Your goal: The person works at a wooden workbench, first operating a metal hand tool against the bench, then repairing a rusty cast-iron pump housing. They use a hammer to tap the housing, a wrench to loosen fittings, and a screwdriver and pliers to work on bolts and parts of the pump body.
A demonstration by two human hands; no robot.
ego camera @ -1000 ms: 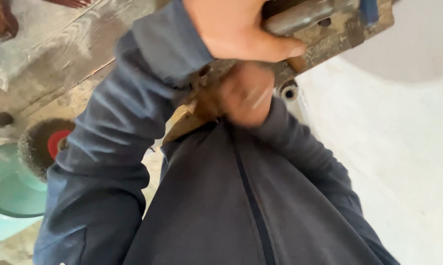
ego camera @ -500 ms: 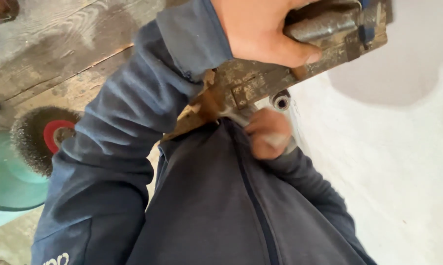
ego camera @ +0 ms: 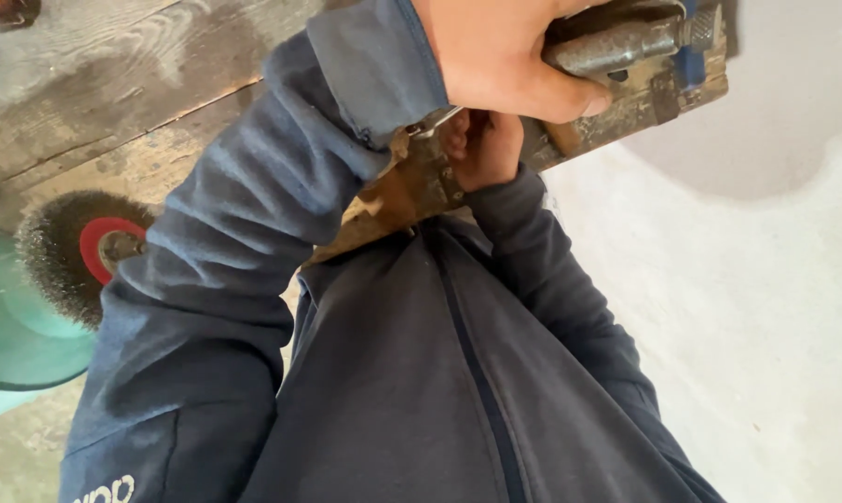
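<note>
Left hand: the left hand [ego camera: 495, 51] is up at the top of the view, fingers [ego camera: 570, 98] wrapped tight round a grey metal handle [ego camera: 626, 42]; thumb pressed along its underside; the dark blue sleeve [ego camera: 253, 214] runs down and to the left from the wrist.

Right hand: the right hand [ego camera: 484, 147] sits just beneath the left one, tucked under the rusty tool [ego camera: 411, 191]; fingers curled in against the metal, touching it; how firmly they pinch it, I cannot tell, the left wrist covers part of them.

Tool: rusty, brown, flaking; it slants from the top right, where a blue part [ego camera: 689, 65] shows beside the handle, down to a pointed end near the jacket [ego camera: 439, 391]; held up in the air between the 2 hands, close to the chest, above the floor.

Jacket: dark blue, zip running down the middle, filling the lower centre of the view.

Wire brush wheel: a round wire brush wheel [ego camera: 71, 251] with a red hub, at the left edge, half hidden behind the left sleeve; it sits against a green machine body [ego camera: 15, 335].

Floor: weathered wooden boards [ego camera: 113, 84] at upper left; pale concrete [ego camera: 766, 307] on the right, with a darker grey patch near the top.
</note>
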